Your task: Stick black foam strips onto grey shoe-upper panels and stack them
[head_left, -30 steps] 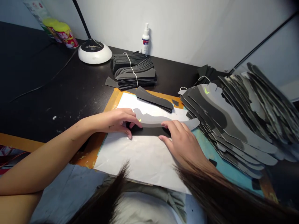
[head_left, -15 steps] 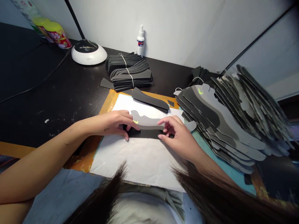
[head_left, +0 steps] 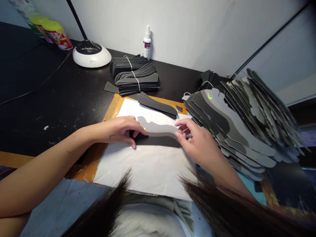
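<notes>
A flat, wavy shoe upper panel [head_left: 158, 131] lies on the white paper, banded light grey, mid grey and black, with a small yellow-green mark near its left end. At that end my left hand [head_left: 125, 130] holds it, index finger pressing on top and thumb at the lower edge. The panel's right end is between the thumb and fingers of my right hand [head_left: 196, 136]; the fingertips there are partly hidden. Just behind the panel rests a short stack of curved black strips [head_left: 158, 105].
Tall piles of grey shoe panels [head_left: 227, 128] rise at the right. Banded bundles of black strips [head_left: 138, 77] lie at the back, near a white spray bottle [head_left: 146, 44]. A white lamp base [head_left: 92, 56] and yellow-red canisters [head_left: 58, 34] stand back left. White paper [head_left: 148, 168] covers the work mat.
My right hand has slid rightward along the panel to its right end, uncovering more of the black band. My left hand stays at the left end.
</notes>
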A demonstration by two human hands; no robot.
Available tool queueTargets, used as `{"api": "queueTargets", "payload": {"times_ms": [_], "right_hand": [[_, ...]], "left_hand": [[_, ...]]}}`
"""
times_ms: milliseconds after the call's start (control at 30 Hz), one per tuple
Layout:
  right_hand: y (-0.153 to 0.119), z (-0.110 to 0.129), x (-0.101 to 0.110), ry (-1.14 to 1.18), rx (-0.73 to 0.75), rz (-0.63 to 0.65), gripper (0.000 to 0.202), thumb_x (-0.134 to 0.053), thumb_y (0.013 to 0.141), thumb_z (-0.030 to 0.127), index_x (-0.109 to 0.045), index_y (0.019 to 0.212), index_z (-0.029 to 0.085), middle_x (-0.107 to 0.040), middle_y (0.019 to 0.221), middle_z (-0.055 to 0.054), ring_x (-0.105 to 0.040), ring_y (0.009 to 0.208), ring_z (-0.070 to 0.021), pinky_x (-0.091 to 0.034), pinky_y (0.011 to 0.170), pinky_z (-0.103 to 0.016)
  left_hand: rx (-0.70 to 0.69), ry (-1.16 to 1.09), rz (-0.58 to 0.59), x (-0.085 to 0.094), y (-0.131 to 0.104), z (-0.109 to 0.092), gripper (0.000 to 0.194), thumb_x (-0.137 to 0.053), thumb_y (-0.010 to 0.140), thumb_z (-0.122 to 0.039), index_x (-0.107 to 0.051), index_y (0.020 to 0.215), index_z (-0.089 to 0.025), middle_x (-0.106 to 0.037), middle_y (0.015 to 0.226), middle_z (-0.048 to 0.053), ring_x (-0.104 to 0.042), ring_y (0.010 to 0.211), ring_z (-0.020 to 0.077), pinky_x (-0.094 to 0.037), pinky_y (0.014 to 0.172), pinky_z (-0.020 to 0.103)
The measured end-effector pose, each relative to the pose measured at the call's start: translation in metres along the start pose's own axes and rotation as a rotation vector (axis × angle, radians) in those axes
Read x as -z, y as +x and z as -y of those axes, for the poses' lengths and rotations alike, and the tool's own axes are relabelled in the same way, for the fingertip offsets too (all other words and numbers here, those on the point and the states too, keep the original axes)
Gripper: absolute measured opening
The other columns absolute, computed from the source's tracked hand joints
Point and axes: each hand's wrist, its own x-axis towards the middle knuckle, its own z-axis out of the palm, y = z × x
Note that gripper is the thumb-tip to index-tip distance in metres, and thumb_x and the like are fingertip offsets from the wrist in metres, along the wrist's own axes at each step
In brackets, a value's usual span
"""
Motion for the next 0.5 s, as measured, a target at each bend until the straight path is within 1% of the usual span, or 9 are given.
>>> {"api": "queueTargets", "payload": {"times_ms": [67, 167, 233, 333, 433, 500], "right_hand": [[-0.003, 0.001, 0.001, -0.146, 0.02, -0.003, 0.023, -0.046, 0.091, 0.009, -0.061, 0.104, 0.021, -0.068, 0.089, -0.004, -0.063, 0.08, -0.0184, -0.043, 0.071, -0.03], [-0.006, 0.001, -0.003, -0.211, 0.034, 0.034, 0.031, -0.04, 0.089, 0.002, -0.062, 0.105, 0.019, -0.071, 0.098, -0.007, -0.066, 0.089, -0.0217, -0.044, 0.076, -0.032], [-0.005, 0.0, -0.006, -0.19, 0.028, 0.054, 0.027, -0.044, 0.091, 0.005, -0.062, 0.106, 0.019, -0.071, 0.102, -0.008, -0.066, 0.091, -0.0222, -0.044, 0.077, -0.032], [-0.002, -0.001, -0.008, -0.097, -0.012, 0.143, 0.017, -0.054, 0.092, 0.018, -0.061, 0.107, 0.021, -0.068, 0.089, -0.003, -0.062, 0.077, -0.0183, -0.042, 0.068, -0.028], [0.001, -0.002, -0.009, -0.04, 0.013, 0.214, 0.027, -0.063, 0.088, 0.022, -0.06, 0.114, 0.023, -0.061, 0.081, 0.002, -0.055, 0.068, -0.0146, -0.038, 0.063, -0.026], [0.002, -0.003, -0.009, 0.003, 0.044, 0.236, 0.027, -0.062, 0.087, 0.021, -0.061, 0.114, 0.026, -0.056, 0.078, 0.004, -0.051, 0.067, -0.0136, -0.036, 0.063, -0.025]], "left_hand": [[0.005, 0.0, 0.012, 0.0, 0.0, -0.001, 0.046, -0.075, 0.084, -0.044, -0.067, 0.126, -0.026, -0.065, 0.091, 0.005, -0.057, 0.087, 0.0178, -0.043, 0.076, 0.024], [0.029, -0.018, 0.017, 0.001, -0.001, -0.002, 0.048, -0.075, 0.085, -0.045, -0.066, 0.127, -0.026, -0.064, 0.09, 0.004, -0.057, 0.086, 0.0177, -0.043, 0.073, 0.023], [0.04, -0.028, 0.01, 0.001, 0.0, -0.003, 0.048, -0.075, 0.084, -0.046, -0.066, 0.127, -0.026, -0.064, 0.089, 0.004, -0.057, 0.085, 0.0173, -0.043, 0.072, 0.023], [0.031, -0.024, 0.001, 0.001, 0.0, -0.004, 0.047, -0.077, 0.083, -0.044, -0.067, 0.125, -0.027, -0.064, 0.087, 0.003, -0.056, 0.083, 0.0162, -0.042, 0.073, 0.022], [0.028, -0.019, 0.006, 0.002, 0.001, -0.005, 0.045, -0.077, 0.083, -0.043, -0.068, 0.124, -0.027, -0.064, 0.087, 0.003, -0.056, 0.082, 0.0156, -0.042, 0.07, 0.021], [0.021, -0.02, 0.014, 0.002, 0.002, -0.006, 0.041, -0.076, 0.084, -0.043, -0.069, 0.122, -0.027, -0.064, 0.086, 0.003, -0.056, 0.082, 0.0158, -0.042, 0.07, 0.021]]}}
